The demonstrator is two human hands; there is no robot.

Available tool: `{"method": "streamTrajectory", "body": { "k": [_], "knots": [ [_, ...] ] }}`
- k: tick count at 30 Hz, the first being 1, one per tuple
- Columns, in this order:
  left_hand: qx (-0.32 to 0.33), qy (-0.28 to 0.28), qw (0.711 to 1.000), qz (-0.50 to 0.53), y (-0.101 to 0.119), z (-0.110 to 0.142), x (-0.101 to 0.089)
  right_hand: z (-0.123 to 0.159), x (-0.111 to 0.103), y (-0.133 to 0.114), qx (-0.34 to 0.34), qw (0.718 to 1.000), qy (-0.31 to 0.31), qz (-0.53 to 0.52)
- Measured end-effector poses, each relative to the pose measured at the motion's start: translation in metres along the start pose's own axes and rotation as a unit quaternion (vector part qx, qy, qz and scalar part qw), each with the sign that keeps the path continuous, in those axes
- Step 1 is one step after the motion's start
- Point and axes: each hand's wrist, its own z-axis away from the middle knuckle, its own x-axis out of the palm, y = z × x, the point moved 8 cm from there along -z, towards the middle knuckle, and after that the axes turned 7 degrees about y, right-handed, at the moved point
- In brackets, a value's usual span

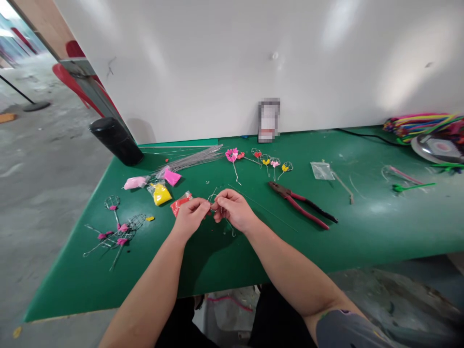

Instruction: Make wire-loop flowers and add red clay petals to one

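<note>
My left hand [194, 216] and my right hand [232, 208] meet over the middle of the green table, each pinching a thin silvery wire [214, 193] between thumb and fingers. The wire forms a small loop above my fingertips, and a bent end hangs below my right hand. Just behind my left hand lies a clear packet of red clay-like material [180, 203], partly covered by that hand. A straight loose wire [266, 211] runs along the table to the right of my right hand. Farther right rest pliers with red and black handles [295, 200].
Behind are a wire bundle [197, 158], a pink flower [232, 154] and several small wire flowers [266, 160]. Yellow [161, 193] and pink packets [135, 182], pink-dotted wire pieces [121, 232] and a black cylinder [116, 141] stand left. A small clear bag [322, 170] and colourful pipe cleaners [420, 123] lie right.
</note>
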Motion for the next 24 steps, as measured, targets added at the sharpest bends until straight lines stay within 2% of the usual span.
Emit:
{"method": "streamTrajectory", "body": {
  "k": [5,9,18,24],
  "knots": [
    [-0.071,0.033,0.990,0.115,-0.007,-0.001,0.000,0.004,0.005,-0.002,-0.011,0.998,-0.007,0.061],
    [-0.077,0.074,0.990,0.091,-0.006,-0.002,-0.004,0.005,0.008,-0.001,-0.019,0.995,-0.014,0.100],
    [-0.101,0.007,0.991,0.088,-0.010,-0.002,0.000,0.002,0.000,-0.003,-0.033,0.993,0.051,0.099],
    [-0.100,-0.017,0.992,0.078,-0.008,-0.002,0.000,0.002,-0.003,-0.001,-0.029,0.993,0.064,0.099]
  ]
}}
